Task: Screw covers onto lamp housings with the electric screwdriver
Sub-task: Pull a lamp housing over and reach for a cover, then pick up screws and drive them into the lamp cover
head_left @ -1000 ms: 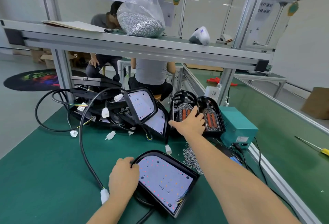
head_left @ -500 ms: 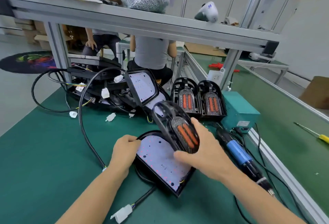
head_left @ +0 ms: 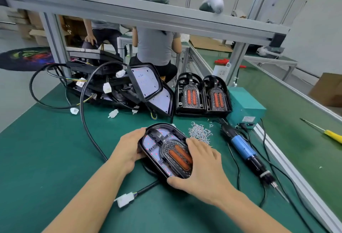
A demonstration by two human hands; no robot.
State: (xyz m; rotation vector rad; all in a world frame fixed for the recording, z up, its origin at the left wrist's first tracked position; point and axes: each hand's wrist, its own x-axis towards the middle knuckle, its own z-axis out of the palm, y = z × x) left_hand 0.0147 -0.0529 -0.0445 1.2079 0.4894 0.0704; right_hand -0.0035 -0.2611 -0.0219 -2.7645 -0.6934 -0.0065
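Note:
A black lamp housing with a white LED board lies on the green mat, and a clear cover (head_left: 167, 148) with an orange oval lens sits on top of it. My left hand (head_left: 127, 149) grips the housing's left edge. My right hand (head_left: 200, 166) presses on the cover's right and near side, thumb under the near rim. The blue electric screwdriver (head_left: 244, 149) lies on the mat to the right, untouched, tip toward me. A small heap of loose screws (head_left: 199, 132) lies just behind my right hand.
Two more covers (head_left: 202, 94) stand against a teal power box (head_left: 246, 103). A tangle of housings and black cables (head_left: 118, 86) fills the back left. A white plug (head_left: 125, 199) lies near me. A yellow screwdriver (head_left: 331, 134) lies far right. Two people sit behind the frame.
My right hand took a cover from the standing row, carried it over and laid it flat on the housing. My left hand kept hold of the housing's left edge.

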